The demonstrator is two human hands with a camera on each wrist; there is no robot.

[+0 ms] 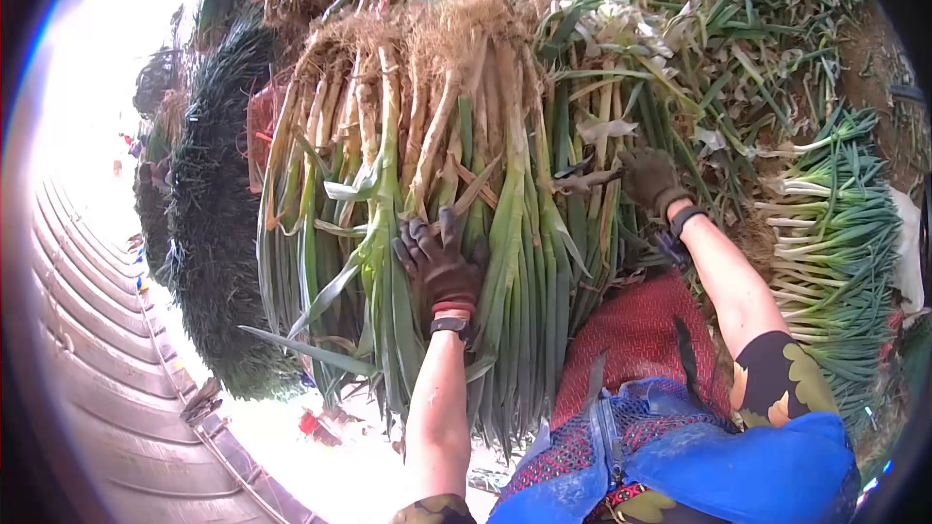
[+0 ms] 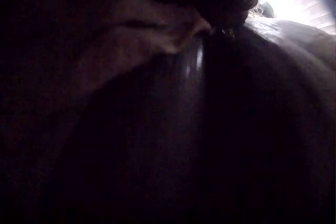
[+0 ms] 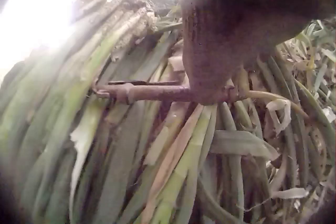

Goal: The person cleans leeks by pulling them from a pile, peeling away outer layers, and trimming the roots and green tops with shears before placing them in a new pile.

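Note:
My gloved left hand [image 1: 442,262] rests with fingers spread on a thick heap of leeks [image 1: 524,262], over the green leaves just below the pale stalks. The left wrist view is mostly dark, with a leaf surface [image 2: 194,77] close to the lens. My gloved right hand [image 1: 652,180] is at the right side of the heap. It grips a short, brown, rod-like tool [image 3: 157,92] with a thin metal strip along it, held crosswise over the stalks and pointing left; its exact kind cannot be made out. The leeks' dry roots [image 1: 456,24] lie at the far end.
Peeled green onions [image 1: 835,243] lie in a row at the right. Leaf trimmings [image 1: 699,29] cover the ground at the back right. More dark green bundles [image 1: 228,184] are stacked at the left, beside a ribbed wall [image 1: 107,330]. A red mesh cloth [image 1: 631,340] covers the person's lap.

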